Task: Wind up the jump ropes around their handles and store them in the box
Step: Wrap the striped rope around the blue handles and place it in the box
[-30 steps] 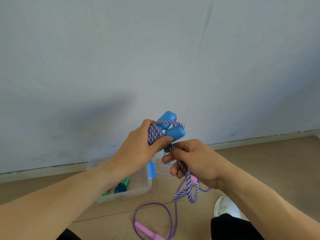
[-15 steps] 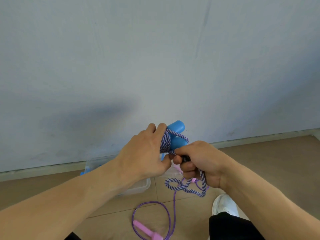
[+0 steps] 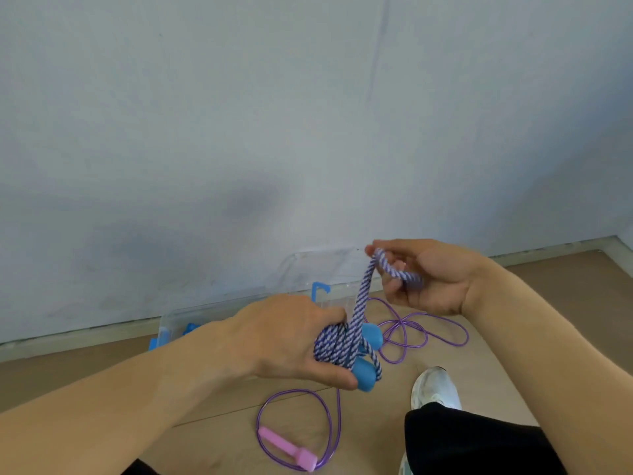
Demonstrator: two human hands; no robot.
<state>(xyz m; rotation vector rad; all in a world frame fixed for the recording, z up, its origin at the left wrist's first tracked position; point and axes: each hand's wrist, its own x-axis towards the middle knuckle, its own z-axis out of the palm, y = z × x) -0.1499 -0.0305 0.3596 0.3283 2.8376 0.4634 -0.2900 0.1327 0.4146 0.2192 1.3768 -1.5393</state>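
Two hands on braided rope

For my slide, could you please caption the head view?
Left hand grips blue handles wound with striped rope; right hand pulls its loop up.

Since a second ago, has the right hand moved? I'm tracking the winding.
Yes. The right hand has drawn the braided rope up and rightward, away from the blue handles held by the left hand.

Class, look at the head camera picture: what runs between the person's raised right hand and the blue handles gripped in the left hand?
In the head view, a taut stretch of striped rope joins right hand to blue handles in left hand.
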